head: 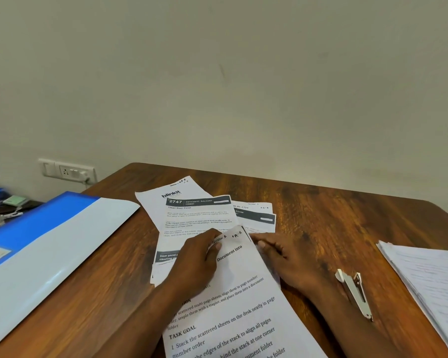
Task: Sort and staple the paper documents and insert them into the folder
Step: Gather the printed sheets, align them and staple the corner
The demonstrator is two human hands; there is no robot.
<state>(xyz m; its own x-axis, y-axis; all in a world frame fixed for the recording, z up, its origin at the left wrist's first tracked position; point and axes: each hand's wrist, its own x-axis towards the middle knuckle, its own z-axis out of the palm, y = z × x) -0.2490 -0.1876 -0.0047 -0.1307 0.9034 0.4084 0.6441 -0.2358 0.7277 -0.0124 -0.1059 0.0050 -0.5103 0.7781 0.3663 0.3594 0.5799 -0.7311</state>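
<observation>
On the wooden table (321, 202), largest first: blue folder (49, 244) lies far left, a pale sheet over its right part, well apart from the hands; loose printed sheets (192, 215) fanned at centre, overlapping at odd angles, some with dark header bands; nearest is the instruction sheet (233, 306), tilted, black text, handwritten mark at its far corner; a separate paper stack (429, 280) sits at the right edge; white stapler (354, 293) lies between that stack and the right forearm, untouched. Left hand (194, 264) rests on the instruction sheet, thumb and fingers pinching its far left corner; right hand (292, 264) lies flat just beside the sheet's right edge, fingers straight and spread, clamped on nothing. Step judged: sorting, early; nothing seen stapled or filed. To do well: lift the pinched sheet clear without dragging those beneath; check page marks; square edges against the table before reaching for the stapler.
</observation>
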